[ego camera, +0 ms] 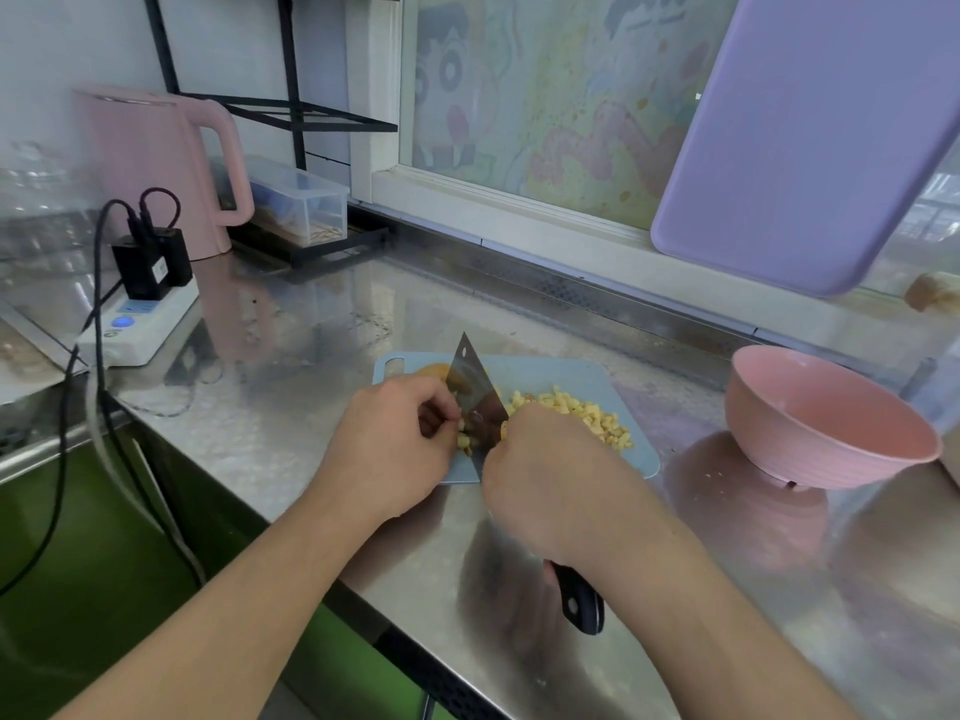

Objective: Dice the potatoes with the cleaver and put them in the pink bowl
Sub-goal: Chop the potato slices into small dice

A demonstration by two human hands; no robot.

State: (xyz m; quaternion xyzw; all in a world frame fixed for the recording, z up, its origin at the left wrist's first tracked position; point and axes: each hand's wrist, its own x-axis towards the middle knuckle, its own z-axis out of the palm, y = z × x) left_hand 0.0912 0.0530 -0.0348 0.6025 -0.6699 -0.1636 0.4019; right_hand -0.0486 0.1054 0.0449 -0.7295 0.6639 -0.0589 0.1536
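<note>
Head view: dicing step under way. Right hand (550,475) clamped on cleaver (475,389) handle, blade on blue board (550,368). Left hand (400,439) fingers pinch potato strips (464,440) beside blade. Diced pile (576,415) on board right of blade. Pink bowl (826,423) on bench (322,356), right, seemingly empty. Next, probably: finish strips, then carry dice to bowl.
</note>
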